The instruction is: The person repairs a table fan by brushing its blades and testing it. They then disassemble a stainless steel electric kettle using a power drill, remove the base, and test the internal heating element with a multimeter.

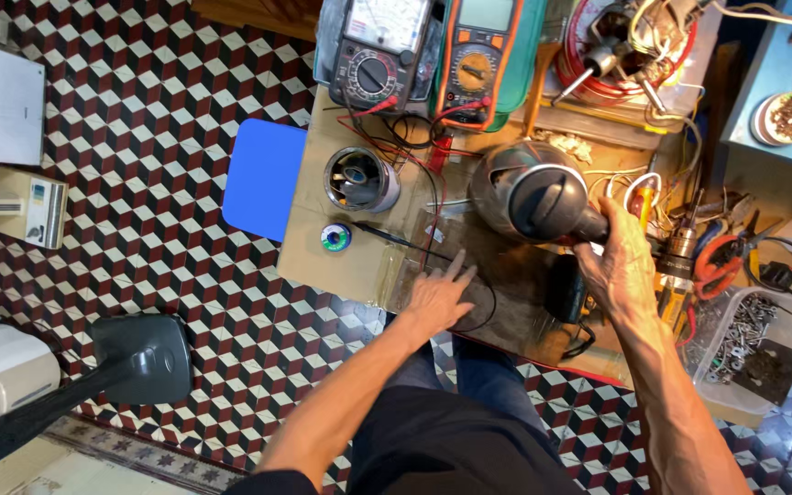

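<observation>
A dark grey electric kettle (pixel 529 191) lies tilted on the low wooden workbench (pixel 323 261). My right hand (pixel 623 266) grips its black handle at the right side. My left hand (pixel 437 295) rests flat on the bench in front of the kettle, fingers spread, touching thin black and red test leads (pixel 414 156). A small metal cup with parts inside (pixel 359 179) and a spool of solder (pixel 335 237) sit left of the kettle.
Two multimeters (pixel 379 46) (pixel 475 57) lie at the back of the bench. Pliers (pixel 717 261), a drill chuck and a clear tub of screws (pixel 744 339) crowd the right. A blue stool (pixel 263 179) stands left, a fan base (pixel 144 357) on the patterned tile floor.
</observation>
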The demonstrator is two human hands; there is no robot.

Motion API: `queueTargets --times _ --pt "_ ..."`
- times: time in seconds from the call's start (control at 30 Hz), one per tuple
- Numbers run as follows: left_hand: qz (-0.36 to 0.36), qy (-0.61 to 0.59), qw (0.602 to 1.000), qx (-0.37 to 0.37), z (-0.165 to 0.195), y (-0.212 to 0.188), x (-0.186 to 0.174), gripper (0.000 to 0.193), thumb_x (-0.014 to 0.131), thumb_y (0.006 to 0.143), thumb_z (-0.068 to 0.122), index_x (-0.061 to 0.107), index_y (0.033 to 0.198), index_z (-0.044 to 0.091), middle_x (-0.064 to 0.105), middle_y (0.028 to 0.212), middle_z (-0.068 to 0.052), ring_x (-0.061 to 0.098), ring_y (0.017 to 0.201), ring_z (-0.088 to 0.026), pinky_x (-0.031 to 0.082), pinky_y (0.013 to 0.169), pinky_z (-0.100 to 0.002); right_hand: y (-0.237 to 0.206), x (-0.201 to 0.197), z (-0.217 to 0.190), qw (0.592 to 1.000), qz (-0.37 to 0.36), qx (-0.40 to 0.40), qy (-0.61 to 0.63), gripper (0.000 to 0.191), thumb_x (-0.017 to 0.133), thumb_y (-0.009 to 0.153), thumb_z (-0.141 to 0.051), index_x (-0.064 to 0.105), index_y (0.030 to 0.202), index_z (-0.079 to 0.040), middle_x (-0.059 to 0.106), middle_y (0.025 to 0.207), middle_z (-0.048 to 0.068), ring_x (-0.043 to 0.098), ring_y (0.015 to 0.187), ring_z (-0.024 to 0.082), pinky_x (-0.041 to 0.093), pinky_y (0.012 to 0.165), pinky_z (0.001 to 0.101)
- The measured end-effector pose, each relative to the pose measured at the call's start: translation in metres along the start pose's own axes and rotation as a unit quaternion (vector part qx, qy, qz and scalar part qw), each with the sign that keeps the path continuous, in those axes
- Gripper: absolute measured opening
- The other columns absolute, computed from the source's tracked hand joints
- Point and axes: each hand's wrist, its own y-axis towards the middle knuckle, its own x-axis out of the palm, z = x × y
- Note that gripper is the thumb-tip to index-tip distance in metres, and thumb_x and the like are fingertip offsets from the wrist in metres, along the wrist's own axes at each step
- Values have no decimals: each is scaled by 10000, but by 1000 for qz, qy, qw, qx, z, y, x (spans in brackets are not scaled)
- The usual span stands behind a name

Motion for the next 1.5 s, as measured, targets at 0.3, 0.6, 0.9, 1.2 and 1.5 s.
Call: queueTargets --times 0.3,0.6,0.9,1.2,1.5 --pt "51 103 984 -137 -113 -24 -31 678 657 937 467 516 1402 -5 458 1513 -230 635 1152 -396 533 915 -487 -5 -4 -16 998 12 56 7 464 742 917 -165 603 1348 -66 655 1234 237 629 1169 419 499 983 484" --pt "24 62 992 -105 -112 -18 -38 700 716 790 181 497 1436 23 570 1320 -239 656 1053 -414 513 865 -539 15 -8 -40 992 -21 124 18 312 738 852 -124 686 1146 -34 705 950 222 721 870 347 550 795 438" --pt "58 7 984 -171 -117 -3 -34 309 660 899 120 598 1199 81 654 1123 -185 680 1029 -401 521 862 -523 -45 -89 -76 869 141 241 409 312 716 908 -24 636 1209 -19 703 1029 34 679 894 150 566 856 317" --pt "179 -102 950 -235 -97 3 -43 299 666 875 84 599 1167 87 624 1174 -172 649 1049 -418 522 847 -528 -129 -86 -11 584 159 448 658 145 682 883 -16 632 1007 -71 510 686 -37 502 555 86 518 619 276" --pt "3 -37 999 24 -53 -45 -31 234 638 897 74 638 1127 117 623 1156 -143 611 1075 -401 500 874 -513 -199 -104 35 529 245 366 725 151 669 964 11 622 1091 -58 512 756 -16 485 637 86 480 698 252"
